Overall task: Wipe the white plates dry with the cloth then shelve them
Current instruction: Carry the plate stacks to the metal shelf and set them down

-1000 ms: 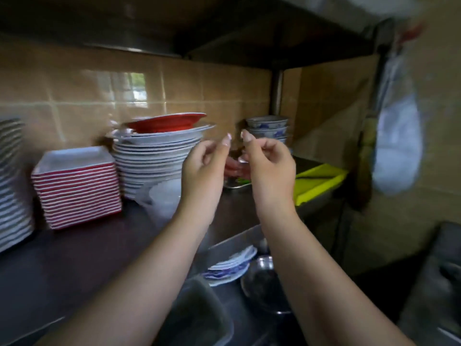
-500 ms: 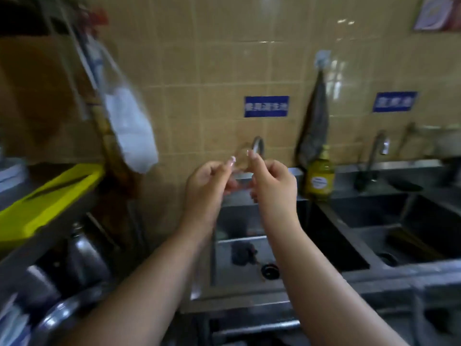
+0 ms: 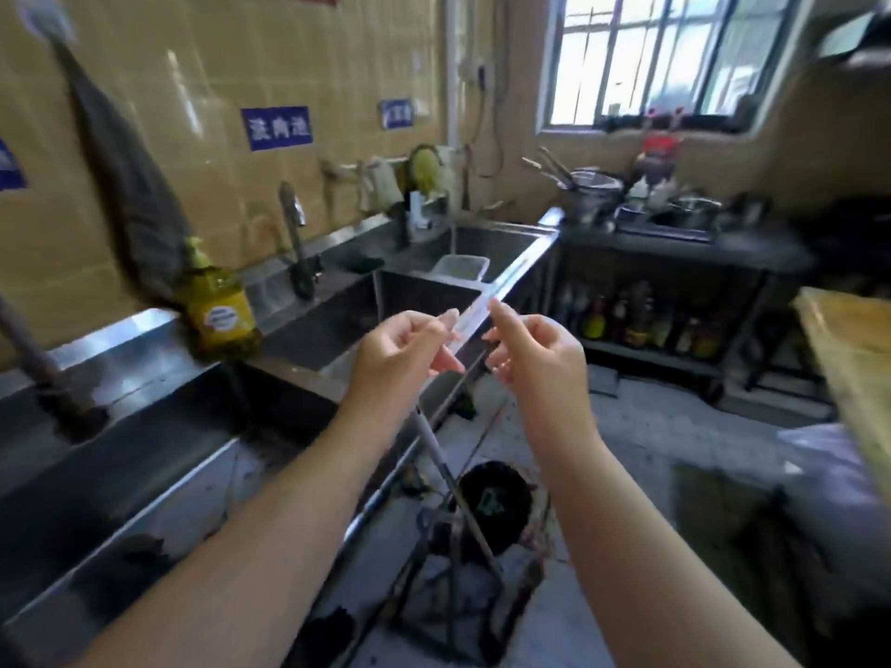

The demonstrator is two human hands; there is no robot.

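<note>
Raises left hand and right hand side by side just in front of the sink, over its front rim. Curls the fingers of both, tips of thumb and forefinger turned toward each other and nearly meeting across a small gap. Carries no plate and no cloth in either grip. Cannot tell whether something tiny sits pinched between the tips, so cannot call either grip clamped or merely closed. Reads as fiddling with the fingertips, probably picking or rubbing something off, rather than any wiping stroke.

Shows no white plates anywhere around the sink. Hence no drying or shelving underway, judged from this view alone. Shows a dark cloth hanging on the wall behind the sink, to its left, likely parked there to stay off the wet steel and within reach. Shows a yellow soap bottle on the ledge at the sink's left, below that cloth, and a tap standing at the sink's back edge.

Next move likely calls for fetching a cloth, then turning to wherever the plates sit.
</note>
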